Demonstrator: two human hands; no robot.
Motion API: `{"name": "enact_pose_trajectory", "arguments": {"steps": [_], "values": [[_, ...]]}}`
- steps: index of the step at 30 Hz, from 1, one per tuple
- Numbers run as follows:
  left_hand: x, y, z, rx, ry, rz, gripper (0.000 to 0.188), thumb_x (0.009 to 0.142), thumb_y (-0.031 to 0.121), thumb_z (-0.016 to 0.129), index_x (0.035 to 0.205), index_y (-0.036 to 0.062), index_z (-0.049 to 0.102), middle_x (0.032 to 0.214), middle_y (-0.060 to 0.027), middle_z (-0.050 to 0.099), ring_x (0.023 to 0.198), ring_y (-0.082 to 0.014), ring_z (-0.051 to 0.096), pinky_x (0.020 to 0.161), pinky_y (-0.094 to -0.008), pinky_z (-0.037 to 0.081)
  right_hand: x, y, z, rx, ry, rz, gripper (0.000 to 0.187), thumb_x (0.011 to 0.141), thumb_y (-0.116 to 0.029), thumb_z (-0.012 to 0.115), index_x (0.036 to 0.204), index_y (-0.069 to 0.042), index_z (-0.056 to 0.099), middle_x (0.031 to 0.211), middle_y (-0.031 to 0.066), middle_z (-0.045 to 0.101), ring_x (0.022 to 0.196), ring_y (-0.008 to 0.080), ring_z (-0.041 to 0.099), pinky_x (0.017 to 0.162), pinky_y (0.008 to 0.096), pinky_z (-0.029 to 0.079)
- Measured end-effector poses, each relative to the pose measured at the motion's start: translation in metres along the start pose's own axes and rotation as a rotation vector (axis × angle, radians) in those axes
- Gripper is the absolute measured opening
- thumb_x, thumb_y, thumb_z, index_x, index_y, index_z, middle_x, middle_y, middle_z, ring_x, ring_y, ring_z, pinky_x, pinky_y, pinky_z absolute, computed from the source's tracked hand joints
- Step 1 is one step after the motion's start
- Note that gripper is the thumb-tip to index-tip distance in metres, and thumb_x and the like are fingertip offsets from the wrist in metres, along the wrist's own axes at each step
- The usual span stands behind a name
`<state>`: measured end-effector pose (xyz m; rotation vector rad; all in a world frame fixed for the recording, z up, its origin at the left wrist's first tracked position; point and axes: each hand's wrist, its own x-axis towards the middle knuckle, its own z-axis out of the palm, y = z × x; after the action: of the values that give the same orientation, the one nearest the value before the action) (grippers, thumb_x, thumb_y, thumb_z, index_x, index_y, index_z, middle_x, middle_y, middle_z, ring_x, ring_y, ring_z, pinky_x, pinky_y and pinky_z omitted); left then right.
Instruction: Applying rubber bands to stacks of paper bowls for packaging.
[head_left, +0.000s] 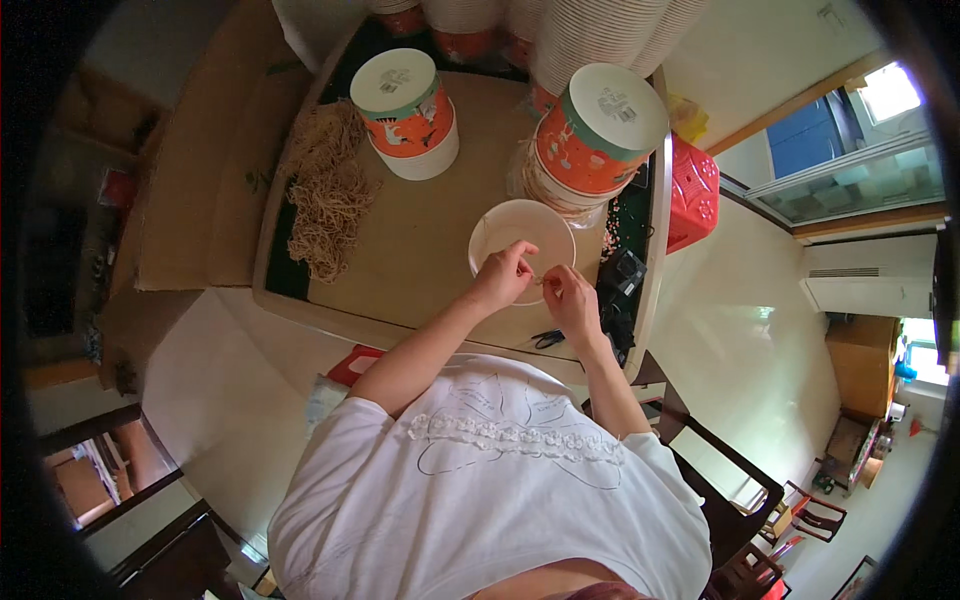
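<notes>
Over a white paper bucket [480, 222] standing mouth up near the table's front edge, my two hands are close together. My left hand [505, 277] has its fingers curled in a pinch, and my right hand [572, 305] pinches just beside it. Between the fingertips shows a bit of thin tan cord; its knot or end is too small to make out. A strand also seems to lie by the bucket's left rim. On the table's left is a tangled heap of tan cords [333, 190].
Upturned orange-and-green paper buckets stand stacked at the back left [408, 125] and right [590, 150]. Tall stacks of white buckets [595, 45] line the far edge. Small black devices [624, 272], a pair of scissors [548, 339] and a red plastic stool [692, 195] are nearby.
</notes>
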<state>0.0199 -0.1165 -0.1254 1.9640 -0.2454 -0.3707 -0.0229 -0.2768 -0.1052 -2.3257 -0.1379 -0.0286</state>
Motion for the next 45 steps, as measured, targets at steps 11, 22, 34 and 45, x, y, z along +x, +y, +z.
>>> {"name": "enact_pose_trajectory", "arguments": {"steps": [11, 22, 34, 45], "values": [[-0.003, -0.005, 0.0, -0.046, -0.023, -0.003, 0.026, 0.077, -0.002, 0.061, 0.102, 0.0027, 0.056, 0.081, -0.0047, 0.064, 0.072, -0.0104, 0.063, 0.064, -0.0243, 0.05, -0.004, 0.0, -0.015, 0.212, -0.074, 0.057, 0.008, 0.076, -0.008, 0.063, 0.082, -0.004, 0.061, 0.078, 0.011, 0.061, 0.065, 0.0248, 0.06, 0.059, 0.0337, 0.047], [-0.036, 0.011, -0.001, -0.06, -0.088, -0.05, 0.015, 0.08, 0.008, 0.064, 0.093, 0.0013, 0.062, 0.077, -0.0048, 0.064, 0.068, -0.0107, 0.061, 0.062, -0.0252, 0.05, -0.031, 0.001, -0.014, 0.473, -0.127, 0.23, 0.007, 0.079, -0.008, 0.064, 0.085, -0.005, 0.063, 0.068, 0.0023, 0.058, 0.052, 0.0081, 0.044, 0.049, 0.0233, 0.038], [-0.034, 0.012, -0.007, -0.102, -0.113, -0.243, 0.024, 0.088, 0.021, 0.057, 0.087, -0.0017, 0.064, 0.07, -0.0061, 0.065, 0.057, -0.0105, 0.06, 0.054, -0.0249, 0.048, -0.041, -0.011, -0.003, 0.528, -0.031, 0.185, 0.006, 0.079, -0.005, 0.064, 0.085, -0.004, 0.062, 0.066, 0.0015, 0.055, 0.052, 0.0065, 0.043, 0.049, 0.0221, 0.037], [-0.033, 0.012, -0.001, 0.002, -0.131, -0.161, 0.017, 0.084, 0.016, 0.06, 0.082, -0.0013, 0.062, 0.069, -0.0087, 0.065, 0.057, -0.0142, 0.06, 0.057, -0.0289, 0.049, -0.047, -0.013, -0.001, 0.419, 0.002, 0.139, 0.009, 0.078, -0.01, 0.065, 0.085, -0.006, 0.062, 0.074, 0.0086, 0.061, 0.053, 0.0181, 0.053, 0.052, 0.0294, 0.044]]}}
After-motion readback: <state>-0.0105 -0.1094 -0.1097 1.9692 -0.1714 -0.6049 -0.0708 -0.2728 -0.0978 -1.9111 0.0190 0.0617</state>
